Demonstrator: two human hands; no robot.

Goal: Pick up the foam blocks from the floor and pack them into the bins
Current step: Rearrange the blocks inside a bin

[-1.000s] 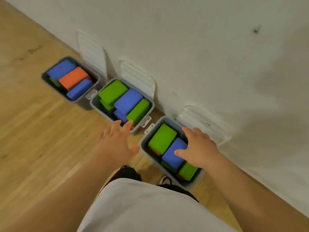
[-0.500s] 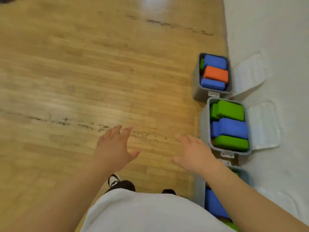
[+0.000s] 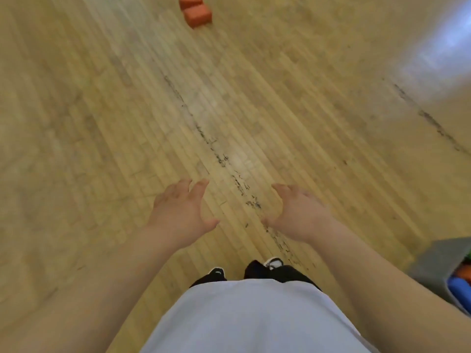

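Two orange foam blocks (image 3: pixel 195 10) lie together on the wooden floor at the top of the view, far ahead of me. My left hand (image 3: pixel 179 214) and my right hand (image 3: pixel 297 214) hover in front of my body, fingers spread and relaxed, holding nothing. At the right edge a grey bin (image 3: pixel 438 266) shows only its corner, with a blue block (image 3: pixel 460 289) inside and a sliver of green above it.
The wooden floor (image 3: pixel 127 123) stretches open between me and the orange blocks, marked by dark scuff lines. My black shoes (image 3: pixel 262 270) stand just below my hands. A bright reflection sits at the upper right.
My view has swung left, away from the wall and the bins, so only one bin corner stays in sight. The orange blocks have come into view. Both hands stay empty.
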